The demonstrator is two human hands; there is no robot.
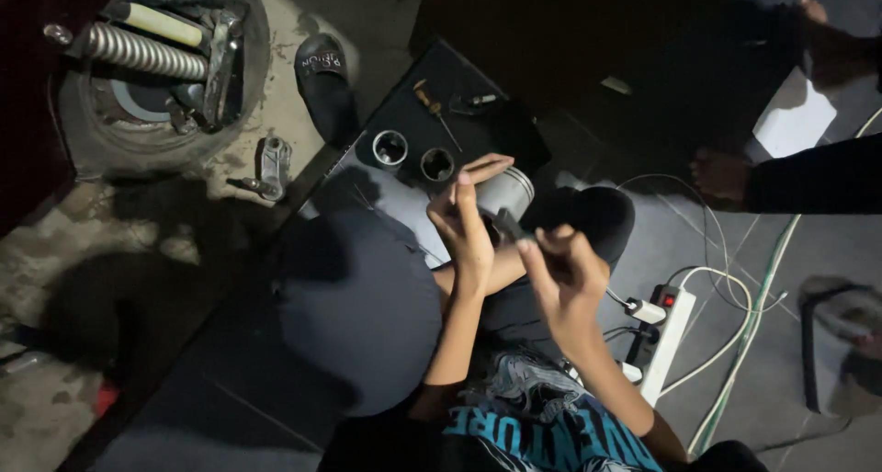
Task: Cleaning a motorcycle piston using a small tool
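— What lay farthest left of the metal cylinder (504,193)?

— A tyre (152,77) on the floor, up and well to the left of the cylinder, with a coil spring (147,52) resting across it. Nearer the cylinder, still left, stood a black sandal (326,84); then two short metal sleeves (412,156), open ends up, on a dark board (432,104) just left of the cylinder, with a screwdriver (435,111) above them.

— And the cylinder itself?

— Pale, shiny, ribbed near one end — held low over the board, in front of the person's lap. Its long axis seemed to run from lower left to upper right. The left hand (466,224) was the nearer one: its fingers were clamped round the cylinder from the left, partly covering it.

— The other hand?

— The right hand (567,274) sat just below and right of the cylinder, fingers closed on a dark slim tool (507,226) whose tip pointed up-left, toward the cylinder. So the cylinder lay up and left of those fingers, close. I couldn't tell whether the tip touched it.

— Further right?

— A white power strip (668,339) with cables (726,279), down and right of the cylinder — and another person's bare foot (721,175), well apart.
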